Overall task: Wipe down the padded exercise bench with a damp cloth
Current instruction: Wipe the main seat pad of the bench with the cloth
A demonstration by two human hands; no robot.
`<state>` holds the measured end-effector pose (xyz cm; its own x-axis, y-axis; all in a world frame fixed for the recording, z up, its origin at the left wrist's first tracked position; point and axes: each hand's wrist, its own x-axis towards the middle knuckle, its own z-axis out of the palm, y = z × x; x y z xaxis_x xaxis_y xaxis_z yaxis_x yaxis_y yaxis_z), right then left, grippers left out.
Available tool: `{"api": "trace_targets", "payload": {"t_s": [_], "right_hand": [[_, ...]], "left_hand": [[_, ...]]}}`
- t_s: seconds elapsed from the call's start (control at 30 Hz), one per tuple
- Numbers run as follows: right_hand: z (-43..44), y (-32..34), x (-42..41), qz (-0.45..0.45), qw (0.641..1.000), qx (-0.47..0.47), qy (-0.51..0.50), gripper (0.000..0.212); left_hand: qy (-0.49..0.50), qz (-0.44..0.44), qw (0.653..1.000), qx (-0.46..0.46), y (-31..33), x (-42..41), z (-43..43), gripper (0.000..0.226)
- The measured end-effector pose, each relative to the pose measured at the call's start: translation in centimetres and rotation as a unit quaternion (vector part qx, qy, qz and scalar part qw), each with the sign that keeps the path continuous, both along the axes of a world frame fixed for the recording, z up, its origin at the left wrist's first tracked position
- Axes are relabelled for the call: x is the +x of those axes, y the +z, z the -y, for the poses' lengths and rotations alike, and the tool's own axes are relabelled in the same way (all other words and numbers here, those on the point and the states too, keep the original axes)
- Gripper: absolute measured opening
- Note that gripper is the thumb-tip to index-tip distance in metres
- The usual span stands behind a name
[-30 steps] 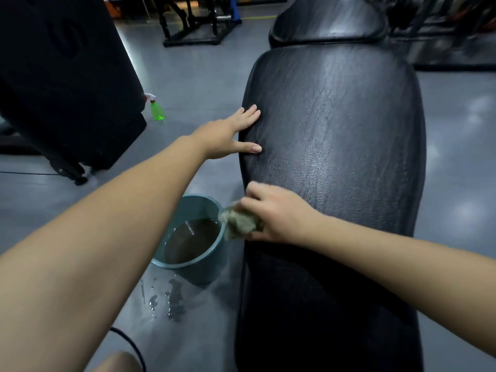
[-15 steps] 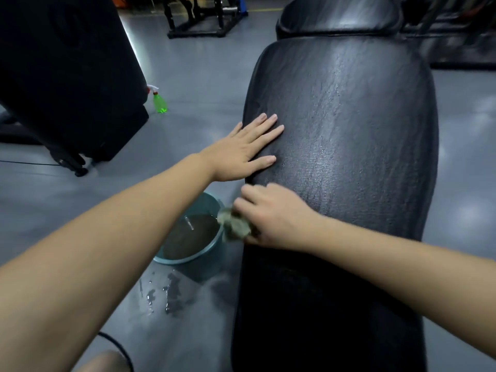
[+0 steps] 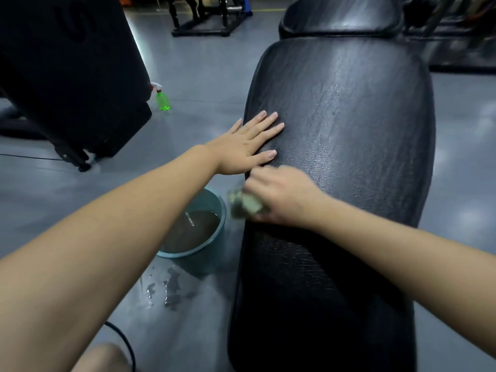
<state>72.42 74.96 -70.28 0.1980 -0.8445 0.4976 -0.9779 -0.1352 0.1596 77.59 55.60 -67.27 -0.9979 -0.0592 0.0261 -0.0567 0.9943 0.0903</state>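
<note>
A long black padded bench runs away from me, its far half shiny with moisture. My left hand lies flat with straight fingers on the pad's left edge. Just below it, my right hand grips a crumpled greenish-grey cloth and presses it against the bench's left edge. The cloth sticks out past the pad on the left; part of it is hidden under my fingers. The right hand is blurred by motion.
A teal bucket of murky water stands on the floor left of the bench, with splashes in front of it. A green spray bottle stands farther back, beside a large black machine. A black cable lies near my knee.
My left hand slid farther onto the pad, from gripping its edge to lying flat. My right hand with the cloth rubbed slightly up along the left edge, closer to the left hand.
</note>
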Motion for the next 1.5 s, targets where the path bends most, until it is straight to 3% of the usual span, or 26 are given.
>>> {"api": "trace_targets", "payload": {"t_s": [0.07, 0.13, 0.23, 0.33, 0.53, 0.67, 0.73, 0.8, 0.97, 1.03, 1.23, 1.33, 1.4, 1.5], "right_hand": [[0.0, 1.3, -2.2, 0.017, 0.997, -0.038, -0.069, 0.036], [-1.1, 0.7, -1.4, 0.039, 0.995, -0.05, -0.074, 0.036], [-3.5, -1.6, 3.8, 0.059, 0.998, 0.01, 0.01, 0.038], [-3.3, -2.4, 4.7, 0.014, 0.994, 0.076, 0.078, 0.041], [-0.2, 0.9, -2.3, 0.026, 0.991, -0.062, -0.116, 0.037], [-2.4, -2.7, 5.3, 0.056, 0.998, 0.022, 0.006, 0.036], [-3.6, -4.4, 9.2, 0.037, 0.988, 0.112, 0.101, 0.04], [-3.3, -4.6, 9.4, 0.017, 0.98, 0.143, 0.136, 0.047], [1.1, -0.3, 0.1, 0.029, 0.997, -0.037, -0.066, 0.05], [0.9, -0.5, 0.5, 0.024, 0.994, -0.044, -0.097, 0.05], [-6.0, -5.5, 12.9, 0.035, 0.983, 0.151, 0.099, 0.054], [-6.7, -6.3, 14.3, 0.008, 0.976, 0.169, 0.139, 0.054], [-4.6, -5.1, 11.8, -0.009, 0.989, 0.121, 0.088, 0.049], [-0.4, -1.6, 5.8, 0.004, 0.995, 0.02, -0.095, 0.043]], "left_hand": [[-0.007, 0.011, 1.0, 0.003, 0.2, 0.1, 0.0, 0.07], [-0.006, 0.016, 1.0, 0.004, 0.4, 0.1, 0.0, 0.07], [-0.006, 0.031, 0.999, 0.004, 1.0, 0.0, -0.1, 0.073], [-0.013, 0.031, 0.999, -0.007, 1.1, 0.1, -0.1, 0.083], [-0.028, 0.014, 0.999, 0.007, 0.4, 0.1, 0.5, 0.081], [-0.005, 0.003, 1.0, -0.009, 0.3, 0.3, 0.1, 0.079], [-0.005, 0.005, 1.0, -0.009, 0.4, 0.3, -0.2, 0.08], [-0.005, 0.006, 1.0, -0.006, 0.4, 0.3, -0.2, 0.08], [-0.013, -0.004, 1.0, -0.011, -0.1, 0.1, 0.1, 0.077], [-0.01, -0.01, 1.0, -0.008, -0.1, 0.2, -0.1, 0.076], [-0.001, -0.006, 1.0, -0.023, 0.2, 0.6, -0.7, 0.08], [0.011, -0.02, 0.999, -0.033, -0.3, 0.8, -1.2, 0.079], [0.028, -0.038, 0.998, -0.036, -0.9, 1.0, -1.7, 0.078], [0.047, -0.064, 0.996, -0.047, -1.6, 1.1, -2.0, 0.082]]}}
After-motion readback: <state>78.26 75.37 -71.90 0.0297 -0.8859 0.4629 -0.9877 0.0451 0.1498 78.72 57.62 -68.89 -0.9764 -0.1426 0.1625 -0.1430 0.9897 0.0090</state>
